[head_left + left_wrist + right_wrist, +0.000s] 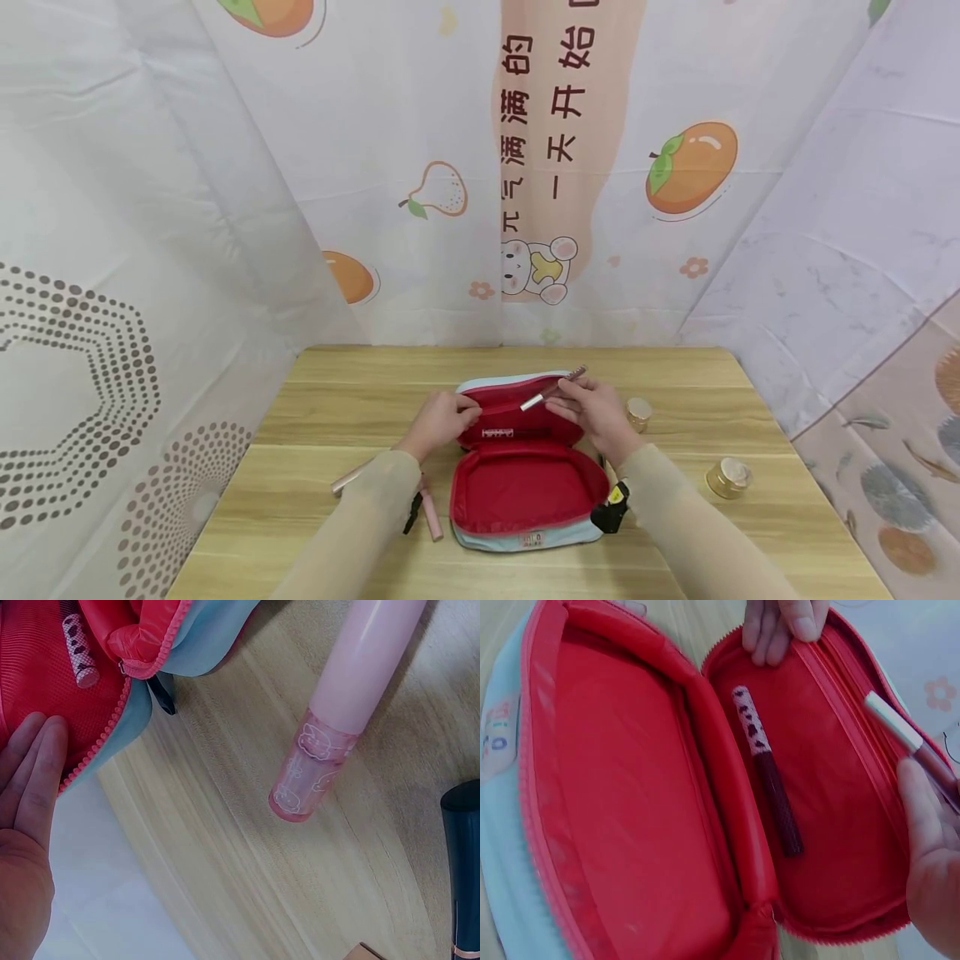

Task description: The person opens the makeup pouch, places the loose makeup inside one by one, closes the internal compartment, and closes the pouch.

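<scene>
A cosmetic bag lies unzipped on the wooden table, pale blue outside and red inside, its lid folded back. At the lid's left side, my left hand pinches the edge of the inner pocket, fingers over the mesh, as the right wrist view shows. Over the lid's right part, my right hand holds a lip gloss tube with a silvery cap and brownish-pink body. A dark tube with a spotted pink cap lies at the lid's mesh; I cannot tell whether behind it. The bag's main compartment shows bare red lining.
Left of the bag lie a pink tube, a dark tube and a slim, light tube. Two gold jars stand to the right, one near my right hand, another farther off. A printed curtain hangs behind the table.
</scene>
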